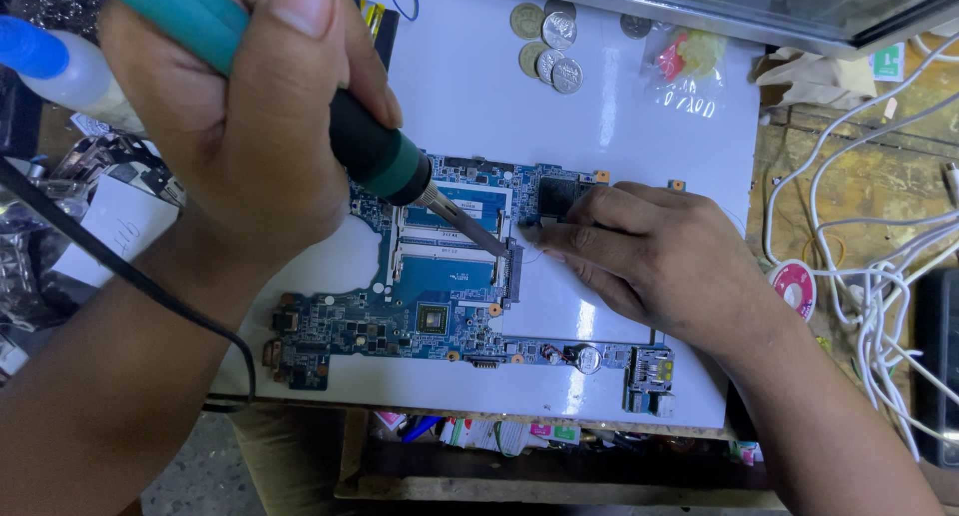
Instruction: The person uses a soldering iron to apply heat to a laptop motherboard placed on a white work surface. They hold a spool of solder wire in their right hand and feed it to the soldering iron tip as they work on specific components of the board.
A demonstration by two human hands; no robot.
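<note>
My left hand (240, 126) grips a soldering iron (385, 161) with a teal and black handle, its metal tip touching a slot connector (512, 271) on a blue circuit board (400, 316). The board lies flat on a white work surface (559, 116). My right hand (649, 251) rests on the board's right part, fingertips pinched just right of the connector. A thin wire strand seems to run from those fingertips, too fine to tell for sure.
Several coins (547, 41) lie at the top of the white surface, with a small clear bag (689, 61) of red and yellow bits beside them. White cables (879, 266) tangle at the right. A squeeze bottle (60, 66) with a blue cap stands at the upper left.
</note>
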